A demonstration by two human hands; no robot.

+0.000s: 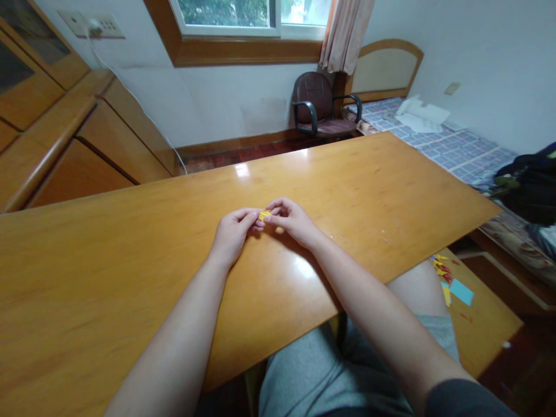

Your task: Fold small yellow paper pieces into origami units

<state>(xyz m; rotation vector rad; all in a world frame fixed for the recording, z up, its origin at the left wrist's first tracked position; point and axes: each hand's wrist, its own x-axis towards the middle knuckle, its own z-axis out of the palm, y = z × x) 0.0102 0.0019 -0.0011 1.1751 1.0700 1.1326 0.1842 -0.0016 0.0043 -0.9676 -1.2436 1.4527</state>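
Between my two hands, just above the wooden table (152,260), is a small piece of yellow folded paper (264,215) with ridges or pleats along it. My left hand (238,230) pinches its left side between thumb and fingers. From the right, my right hand (290,219) grips the other side, thumb in front and fingers curled behind. Much of the paper is hidden by the fingertips, so its full shape does not show.
On a bench (486,324) at my right lie yellow and red folded paper pieces (442,269) and a light blue paper sheet (461,292). Beyond the table stand an armchair (316,101) and a bed (460,147) with a black bag (530,185). Wooden cabinets (108,139) line the left.
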